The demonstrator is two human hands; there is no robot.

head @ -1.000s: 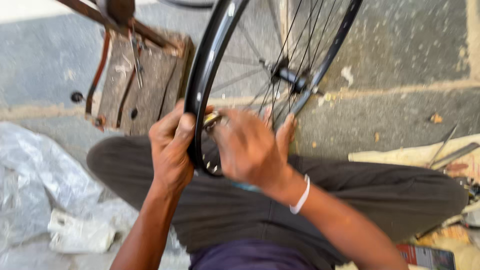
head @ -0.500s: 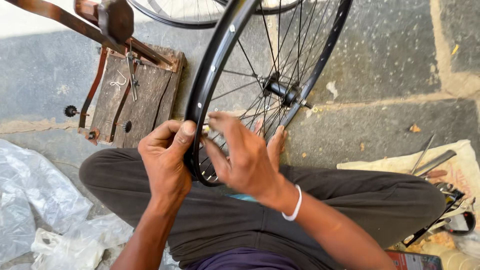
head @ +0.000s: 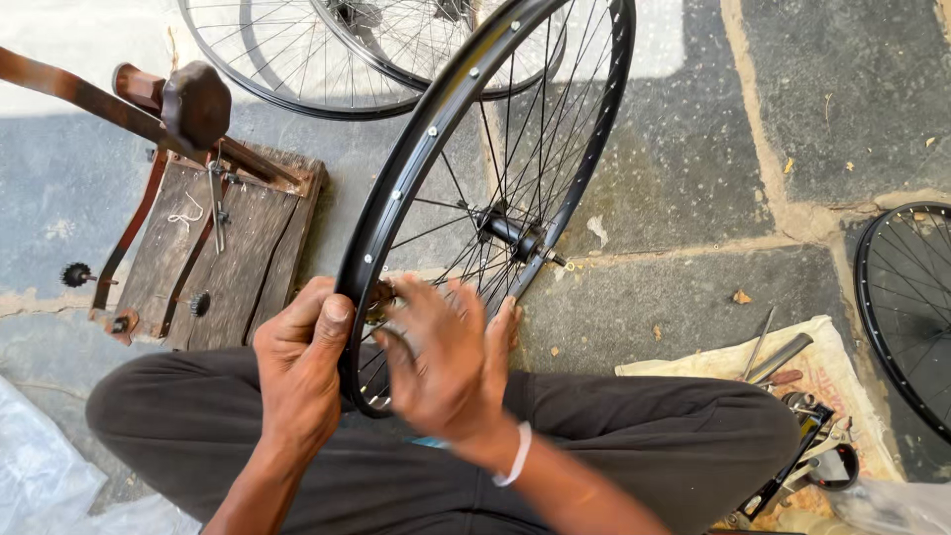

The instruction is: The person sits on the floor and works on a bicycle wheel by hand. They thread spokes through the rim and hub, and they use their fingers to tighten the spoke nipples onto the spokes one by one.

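Fingers of the left hand (head: 297, 372) curl around the lower arc of a black bicycle rim (head: 416, 159), thumb pressed flat on its smooth outer face; the grasp is closed on the rim. Fingers of the right hand (head: 446, 362) are spread and slightly blurred over the spokes (head: 525, 129) on the inner side of the same arc, touching them; whether they pinch anything cannot be told. A white band (head: 517, 456) circles the right wrist. The rim stands upright and tilted above the person's crossed legs in dark grey trousers (head: 634, 436), its thin metal spokes converging on a dark cylindrical hub (head: 510, 233). Small bright nipple heads dot the rim's outer face.

To the left lies a weathered wooden block (head: 223, 263) with rusted iron straps and a brown arm (head: 109, 104) ending in a dark knob. More spoked wheels (head: 297, 59) lie beyond, and another (head: 906, 307) at the right edge. Metal hand tools (head: 773, 357) rest on a pale cloth (head: 832, 381) over rough grey stone paving (head: 832, 99).
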